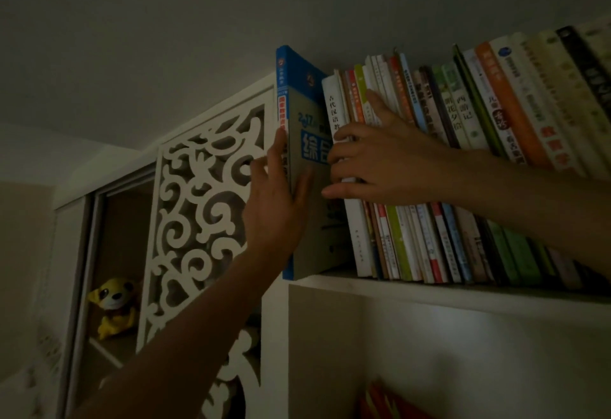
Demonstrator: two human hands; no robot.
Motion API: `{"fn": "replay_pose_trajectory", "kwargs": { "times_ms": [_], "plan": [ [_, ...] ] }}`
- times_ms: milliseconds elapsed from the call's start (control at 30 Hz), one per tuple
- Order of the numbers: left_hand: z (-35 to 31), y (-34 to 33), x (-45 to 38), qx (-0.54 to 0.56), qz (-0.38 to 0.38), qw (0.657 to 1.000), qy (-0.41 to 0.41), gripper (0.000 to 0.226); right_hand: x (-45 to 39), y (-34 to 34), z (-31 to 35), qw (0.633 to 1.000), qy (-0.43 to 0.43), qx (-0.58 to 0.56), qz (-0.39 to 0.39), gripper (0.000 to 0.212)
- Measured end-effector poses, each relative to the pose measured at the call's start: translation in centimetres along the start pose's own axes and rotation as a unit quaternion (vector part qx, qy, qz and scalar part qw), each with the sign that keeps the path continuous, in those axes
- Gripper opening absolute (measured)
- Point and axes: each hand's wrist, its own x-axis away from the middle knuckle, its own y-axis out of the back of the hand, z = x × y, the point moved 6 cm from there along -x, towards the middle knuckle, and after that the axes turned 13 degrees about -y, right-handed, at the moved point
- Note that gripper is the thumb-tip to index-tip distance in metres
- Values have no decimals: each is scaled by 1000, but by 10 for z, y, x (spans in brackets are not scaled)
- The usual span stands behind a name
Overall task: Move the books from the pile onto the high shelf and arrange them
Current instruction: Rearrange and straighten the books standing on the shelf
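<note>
A big blue book (305, 167) stands upright at the left end of the high shelf (446, 293), its lower corner jutting a little past the shelf's edge. The left hand (276, 200) reaches up to it: the fingers lie fairly straight along the spine and the thumb presses the front cover, so the grip is a loose clasp around the book's outer edge. Just beside it stands a white book (344, 167), first in a long row of books (463, 160) leaning slightly to the left. The right hand (373, 160) lies across this row, its fingers curled over the spines of the white book and its neighbours, thumb pointing up along them. To the left hangs a white carved panel (201, 207), and behind it a yellow toy (114, 306) sits in a cabinet.
</note>
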Motion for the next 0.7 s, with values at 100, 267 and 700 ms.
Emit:
{"fn": "replay_pose_trajectory", "kwargs": {
  "times_ms": [100, 267, 700],
  "plan": [
    [9, -16, -2, -85, 27, 995, 39, 57, -2, 0, 0, 999, 0, 0, 46, 72],
    [19, -42, -5, -67, 128, 989, 30, 54, -2, -2, 1, 995, -15, 37, 89, 73],
    [14, -46, 11, 22, 83, 989, -119, 52, 55, -3, 9, 961, -243, 88, 100, 82]
  ]
}}
